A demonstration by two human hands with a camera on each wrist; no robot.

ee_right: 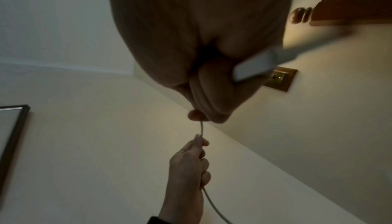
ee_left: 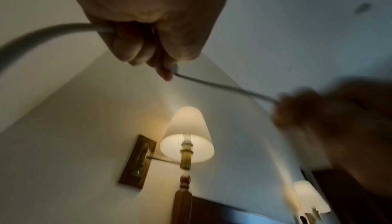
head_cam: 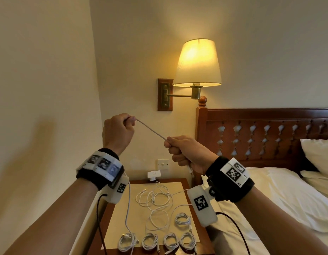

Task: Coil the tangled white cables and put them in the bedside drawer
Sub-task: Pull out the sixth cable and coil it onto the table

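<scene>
Both hands are raised in front of the wall, holding one white cable (head_cam: pixel 151 130) stretched taut between them. My left hand (head_cam: pixel 121 129) pinches it at the upper end, and the cable runs through that fist and hangs down to the bedside table (head_cam: pixel 183 183). My right hand (head_cam: pixel 179 150) grips the lower end, with the cable's plug end (head_cam: pixel 190 170) sticking out below the fist. In the left wrist view the cable (ee_left: pixel 224 87) runs from my fingertips to the blurred right hand (ee_left: pixel 318 115). Tangled loose white cables (head_cam: pixel 156 201) lie on the table, and several coiled bundles (head_cam: pixel 157 241) sit along its front edge.
A lit wall lamp (head_cam: pixel 197 63) hangs above the table on a brass arm. A wooden headboard (head_cam: pixel 260 133) and a bed with white sheets (head_cam: pixel 269 199) and pillows stand to the right. A wall switch (head_cam: pixel 162 164) and a white adapter (head_cam: pixel 153 174) sit behind the table.
</scene>
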